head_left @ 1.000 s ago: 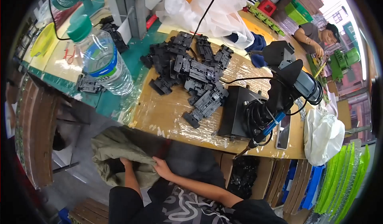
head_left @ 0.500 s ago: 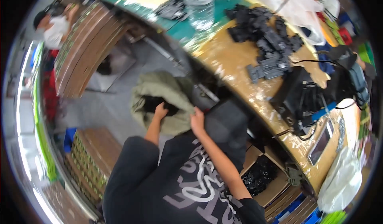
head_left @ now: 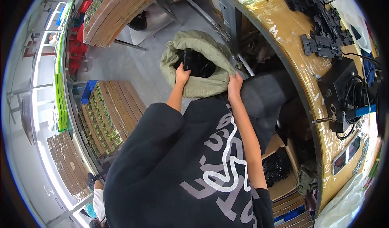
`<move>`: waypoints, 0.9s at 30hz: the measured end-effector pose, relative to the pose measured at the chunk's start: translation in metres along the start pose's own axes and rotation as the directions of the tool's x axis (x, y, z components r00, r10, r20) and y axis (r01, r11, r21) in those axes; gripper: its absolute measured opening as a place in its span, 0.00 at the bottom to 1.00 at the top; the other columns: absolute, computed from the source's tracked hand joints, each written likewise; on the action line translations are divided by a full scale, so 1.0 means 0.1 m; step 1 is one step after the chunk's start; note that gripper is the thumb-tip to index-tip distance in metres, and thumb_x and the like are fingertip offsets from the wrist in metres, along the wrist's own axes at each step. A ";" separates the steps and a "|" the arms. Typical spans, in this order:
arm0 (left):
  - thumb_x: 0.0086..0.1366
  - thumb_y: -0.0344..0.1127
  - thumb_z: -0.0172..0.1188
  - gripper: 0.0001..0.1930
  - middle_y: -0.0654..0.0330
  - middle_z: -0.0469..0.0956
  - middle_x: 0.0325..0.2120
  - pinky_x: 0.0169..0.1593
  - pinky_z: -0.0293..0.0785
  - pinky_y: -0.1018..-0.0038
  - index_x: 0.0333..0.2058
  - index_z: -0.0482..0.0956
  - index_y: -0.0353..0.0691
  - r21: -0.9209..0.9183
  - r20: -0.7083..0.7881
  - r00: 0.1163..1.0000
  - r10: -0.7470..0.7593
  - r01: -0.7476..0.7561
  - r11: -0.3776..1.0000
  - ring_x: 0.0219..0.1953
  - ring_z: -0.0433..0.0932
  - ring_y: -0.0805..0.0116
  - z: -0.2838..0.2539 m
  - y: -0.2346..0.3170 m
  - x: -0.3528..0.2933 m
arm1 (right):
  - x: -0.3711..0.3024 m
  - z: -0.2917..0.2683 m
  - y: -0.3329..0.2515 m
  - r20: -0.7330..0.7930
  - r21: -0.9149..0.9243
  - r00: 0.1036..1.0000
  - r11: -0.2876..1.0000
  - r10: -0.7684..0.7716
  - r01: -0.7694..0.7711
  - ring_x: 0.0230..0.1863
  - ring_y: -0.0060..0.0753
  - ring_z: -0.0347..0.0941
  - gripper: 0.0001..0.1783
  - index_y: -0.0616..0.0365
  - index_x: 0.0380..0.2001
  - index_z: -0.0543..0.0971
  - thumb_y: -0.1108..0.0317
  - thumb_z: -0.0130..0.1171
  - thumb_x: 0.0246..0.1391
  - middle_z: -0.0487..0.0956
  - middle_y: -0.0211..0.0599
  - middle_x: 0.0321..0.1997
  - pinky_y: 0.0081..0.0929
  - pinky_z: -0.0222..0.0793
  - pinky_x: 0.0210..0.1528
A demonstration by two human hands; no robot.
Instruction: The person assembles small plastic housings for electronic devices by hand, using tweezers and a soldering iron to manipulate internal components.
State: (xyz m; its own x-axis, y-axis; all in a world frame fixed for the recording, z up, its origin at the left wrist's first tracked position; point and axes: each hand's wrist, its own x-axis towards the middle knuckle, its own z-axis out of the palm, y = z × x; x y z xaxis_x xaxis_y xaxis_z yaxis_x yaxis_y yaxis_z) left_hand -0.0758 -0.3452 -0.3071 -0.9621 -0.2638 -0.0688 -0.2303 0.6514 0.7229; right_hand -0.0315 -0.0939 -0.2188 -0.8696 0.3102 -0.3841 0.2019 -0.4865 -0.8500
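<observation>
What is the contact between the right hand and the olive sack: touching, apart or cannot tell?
Touching: the head view shows the right hand gripping the rim of the olive sack, fingers against the fabric.

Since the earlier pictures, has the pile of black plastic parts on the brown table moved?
No: against the boxy black unit on the brown table, the pile of black plastic parts shows no clear shift; the view itself has turned.
</observation>
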 end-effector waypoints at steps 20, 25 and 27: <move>0.44 0.28 0.56 0.14 0.61 0.71 0.19 0.22 0.68 0.79 0.32 0.67 0.32 -0.688 0.203 0.611 0.765 -0.467 0.555 0.18 0.70 0.75 -0.72 5.11 -0.21 | 0.10 -0.13 0.19 0.034 -0.348 0.991 0.927 -0.132 0.136 0.36 0.56 0.67 0.11 0.67 0.30 0.69 0.73 0.45 0.40 0.71 0.57 0.29 0.35 0.62 0.34; 0.48 0.33 0.55 0.17 0.59 0.72 0.24 0.24 0.69 0.79 0.36 0.67 0.30 -0.329 0.435 0.523 0.733 -0.666 0.670 0.22 0.71 0.73 0.00 5.75 0.05 | 0.02 -0.11 0.02 0.010 -0.326 0.986 0.931 -0.169 0.163 0.33 0.55 0.68 0.10 0.68 0.29 0.68 0.74 0.45 0.40 0.70 0.57 0.26 0.33 0.62 0.32; 0.48 0.36 0.57 0.19 0.59 0.72 0.23 0.24 0.68 0.80 0.37 0.68 0.31 -0.281 0.550 0.507 0.664 -0.636 0.719 0.25 0.72 0.74 0.13 5.91 0.08 | 0.05 -0.14 0.01 0.019 -0.337 0.997 0.939 -0.071 0.073 0.30 0.53 0.67 0.09 0.68 0.28 0.68 0.75 0.45 0.40 0.69 0.56 0.24 0.33 0.61 0.31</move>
State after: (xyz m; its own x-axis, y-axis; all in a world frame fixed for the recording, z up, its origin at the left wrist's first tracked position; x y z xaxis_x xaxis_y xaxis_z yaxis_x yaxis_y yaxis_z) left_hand -0.2219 0.0467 0.1102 -0.7211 0.6896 0.0668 0.4871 0.4359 0.7568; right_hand -0.0297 -0.0818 -0.2269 -0.8899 0.3286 -0.3163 0.2782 -0.1585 -0.9474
